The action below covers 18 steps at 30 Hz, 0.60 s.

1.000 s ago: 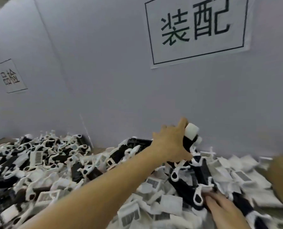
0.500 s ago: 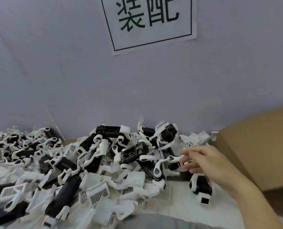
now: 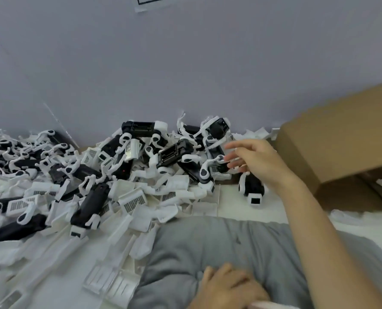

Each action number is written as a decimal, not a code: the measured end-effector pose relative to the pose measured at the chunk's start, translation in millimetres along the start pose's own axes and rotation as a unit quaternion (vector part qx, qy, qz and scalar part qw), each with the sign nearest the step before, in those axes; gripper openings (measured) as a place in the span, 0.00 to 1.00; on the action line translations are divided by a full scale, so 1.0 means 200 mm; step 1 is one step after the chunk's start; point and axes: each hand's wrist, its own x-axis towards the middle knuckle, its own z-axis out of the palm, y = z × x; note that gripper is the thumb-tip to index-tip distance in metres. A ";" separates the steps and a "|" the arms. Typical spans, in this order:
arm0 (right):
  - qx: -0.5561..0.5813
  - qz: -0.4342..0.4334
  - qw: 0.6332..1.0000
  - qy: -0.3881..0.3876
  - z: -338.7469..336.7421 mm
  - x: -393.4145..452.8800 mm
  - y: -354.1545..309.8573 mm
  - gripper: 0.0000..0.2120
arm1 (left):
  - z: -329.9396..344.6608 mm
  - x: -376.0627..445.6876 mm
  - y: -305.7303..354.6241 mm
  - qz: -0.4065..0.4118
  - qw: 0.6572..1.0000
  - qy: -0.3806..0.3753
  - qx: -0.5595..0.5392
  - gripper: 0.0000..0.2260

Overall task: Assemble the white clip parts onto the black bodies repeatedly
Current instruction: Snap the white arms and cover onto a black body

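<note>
Fingers (image 3: 234, 162) of the person's right hand (image 3: 255, 162) are straight and slightly apart, holding nothing, their tips at the right end of the heaped glossy black plastic bodies (image 3: 172, 153) with curved white clips. This looks like the reach for the next piece, so the next move calls for closing on one body without dragging its neighbours. Loose flat white ribbed clip parts (image 3: 133, 202) lie nearer; the left hand (image 3: 227, 286) rests low, its grip impossible to tell, on a soft grey cloth (image 3: 208, 241).

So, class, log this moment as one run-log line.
right hand: open, reaching at pile of clip assemblies | left hand: resting on grey cushion | cardboard box: right
</note>
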 end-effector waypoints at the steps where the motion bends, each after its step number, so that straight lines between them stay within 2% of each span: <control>1: 0.002 -0.004 1.000 0.004 0.00 0.00 0.00 0.16 | -0.08 -0.03 0.01 -0.123 0.979 -0.013 -0.159 0.06; 2: 0.003 -0.006 1.000 0.010 0.00 0.00 0.00 0.16 | 0.01 -0.03 0.09 -0.063 0.978 -0.040 -0.196 0.07; 3: 0.002 -0.007 1.000 0.018 0.00 -0.01 0.00 0.16 | 0.02 -0.05 0.06 -0.024 0.980 0.029 -0.194 0.09; 5: 0.005 -0.009 0.999 0.038 -0.01 -0.01 0.01 0.17 | -0.01 -0.06 0.03 -0.007 0.962 0.096 -0.257 0.14; 8: 0.014 -0.020 0.997 0.074 -0.03 -0.02 0.03 0.18 | -0.08 0.01 -0.01 -0.056 0.929 0.119 -0.345 0.20; 11: 0.033 -0.031 0.991 0.123 -0.05 -0.05 0.07 0.18 | -0.24 0.12 -0.02 -0.114 0.919 0.160 -0.342 0.14; 15: 0.051 -0.029 0.980 0.191 -0.03 -0.10 0.15 0.17 | -0.58 0.37 0.00 -0.126 0.887 0.244 -0.372 0.13; 17: 0.052 -0.021 0.978 0.202 -0.01 -0.10 0.18 0.17 | -0.75 0.50 0.01 -0.126 0.876 0.263 -0.385 0.16; 18: 0.049 -0.021 0.977 0.205 -0.01 -0.10 0.19 0.17 | -0.82 0.56 0.03 -0.122 0.857 0.266 -0.424 0.17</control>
